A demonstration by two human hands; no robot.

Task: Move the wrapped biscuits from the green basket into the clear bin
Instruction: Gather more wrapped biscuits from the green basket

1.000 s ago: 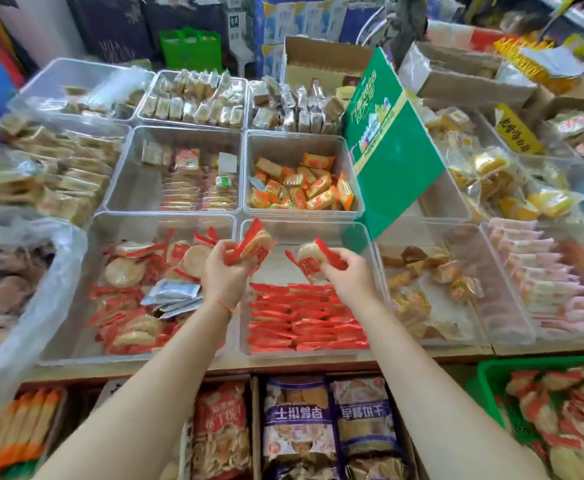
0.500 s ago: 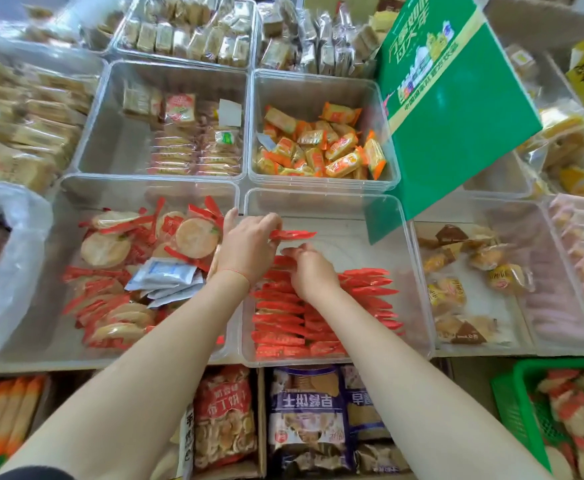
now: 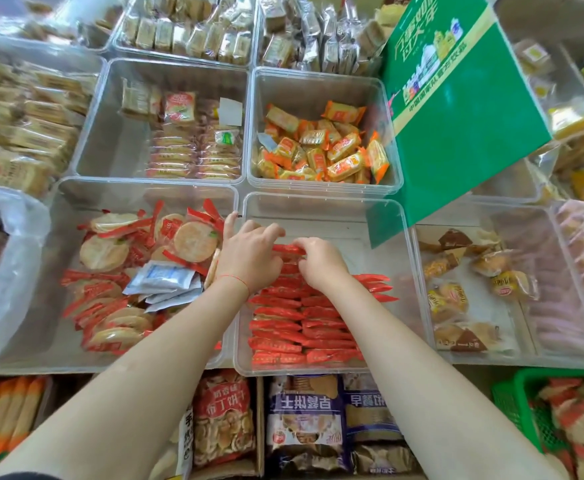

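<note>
Covering the desk (image 3: 422, 370) are clear, rigid plastic bins of wrapped snacks, set edge to edge. At frame centre, the clear bin (image 3: 321, 202) holds the wrapped biscuits (image 3: 283, 327), flat red packets standing in tight rows. Left hand (image 3: 249, 258) and right hand (image 3: 320, 263), fingers curled, pinch the rearmost packet between them. At lower right, the green basket (image 3: 512, 403), a ribbed mesh, holds more round biscuits. A glossy green sign (image 3: 457, 109) leans at upper right.

Shop: bins (image 3: 325, 81) of packaged snacks
</note>
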